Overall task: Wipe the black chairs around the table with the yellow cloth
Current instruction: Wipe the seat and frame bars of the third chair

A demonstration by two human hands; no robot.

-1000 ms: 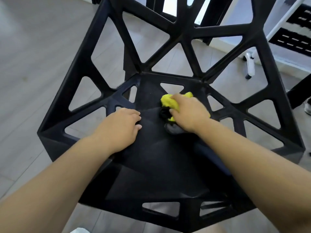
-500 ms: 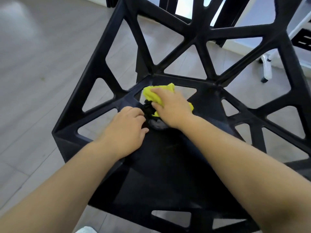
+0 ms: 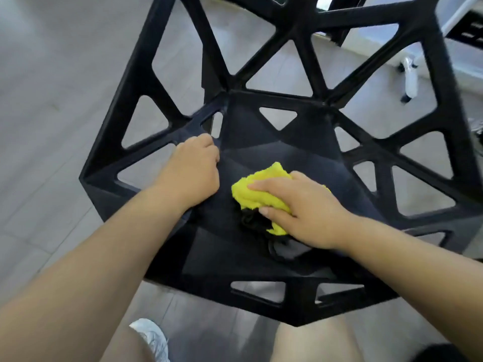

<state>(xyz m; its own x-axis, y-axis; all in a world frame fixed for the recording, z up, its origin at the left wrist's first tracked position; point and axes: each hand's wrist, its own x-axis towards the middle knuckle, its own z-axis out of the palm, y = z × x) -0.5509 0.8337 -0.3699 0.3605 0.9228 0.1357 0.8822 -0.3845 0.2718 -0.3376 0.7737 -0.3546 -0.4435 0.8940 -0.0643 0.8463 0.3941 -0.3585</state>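
1 black chair | 1 yellow cloth on its seat | right hand grips yellow cloth | left hand fingers curled at seat edge, hold unclear

From where I stand, the black angular chair looks like moulded plastic or cast metal; I can't tell which. Its struts have a fine grainy, matt finish, and the faceted seat panels look smoother, catching only a dull grey sheen. The yellow cloth is soft, with a short fluffy pile like terry or microfibre, and it is not shiny at all. A darker, limp fabric shows beneath it. The grey plank floor has a wood-grain look, smooth with a faint satin glare. The white castor leg looks like glossy hard plastic. The white shoe seems to have a woven, slightly rough upper.
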